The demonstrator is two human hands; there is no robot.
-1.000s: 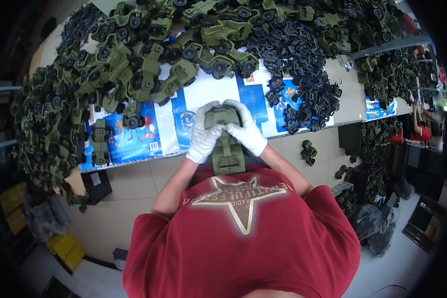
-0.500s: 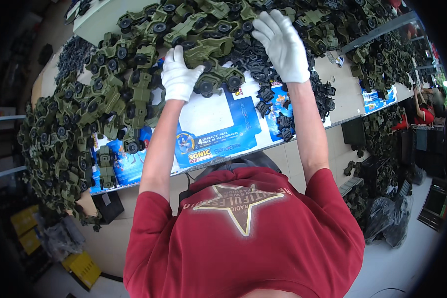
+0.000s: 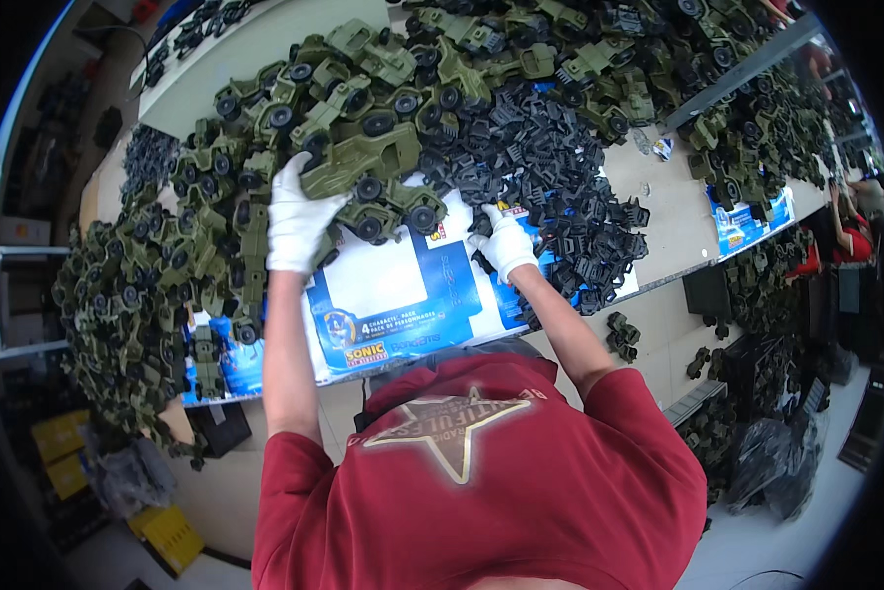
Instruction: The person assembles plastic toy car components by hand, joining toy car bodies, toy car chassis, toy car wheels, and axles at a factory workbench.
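My left hand, in a white glove, is at the near left end of a large olive-green toy vehicle. Its thumb stands apart from the fingers, and I see no firm grip on the vehicle. Further right, my gloved right hand has its fingers curled at the near left edge of a heap of small black plastic parts. A black part shows at those fingertips, partly covered. Under both hands lies flat printed blue and white cardboard.
Green toy vehicles are heaped along the table's left and far sides. Dark small pieces form another pile. A metal bar crosses at the right. Yellow crates and black bags lie on the floor.
My right hand has come down and nearer from above the far side, its fingers going from outstretched to curled. More black parts now spread across the cardboard. The whole view has shifted slightly.
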